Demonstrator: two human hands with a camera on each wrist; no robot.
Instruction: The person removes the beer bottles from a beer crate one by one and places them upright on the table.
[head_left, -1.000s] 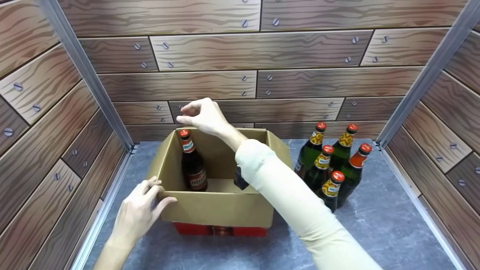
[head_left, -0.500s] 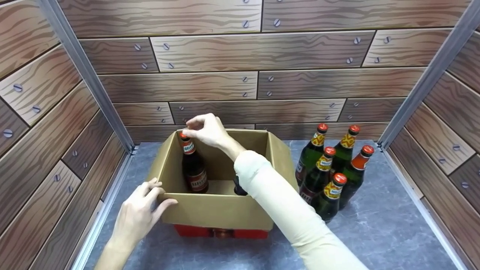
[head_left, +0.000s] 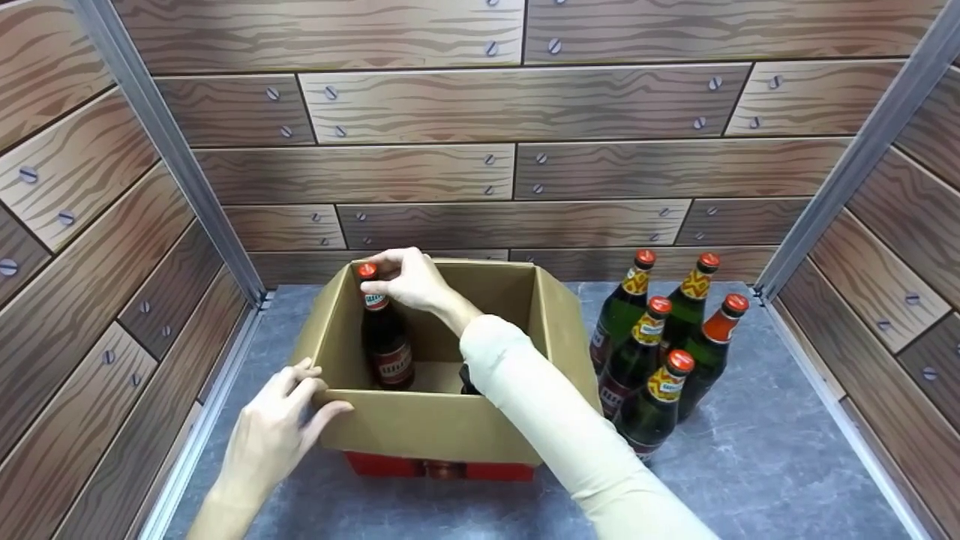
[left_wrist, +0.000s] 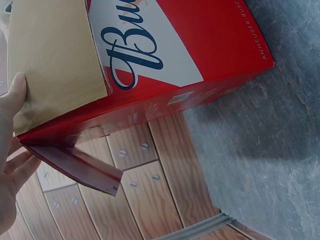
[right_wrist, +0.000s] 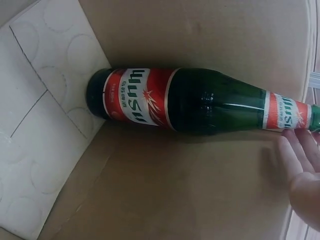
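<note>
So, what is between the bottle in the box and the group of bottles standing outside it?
In the head view, the box's right wall and the person's sleeved right forearm lie between the bottle in the box and the outside bottles.

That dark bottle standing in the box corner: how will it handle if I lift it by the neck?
The dark bottle looks like glass, so probably fragile and slippery. It is tall with a narrow base, so likely tippy, though the cardboard box walls beside it should steady it. The right hand is at its neck; it may swing if gripped loosely.
</note>
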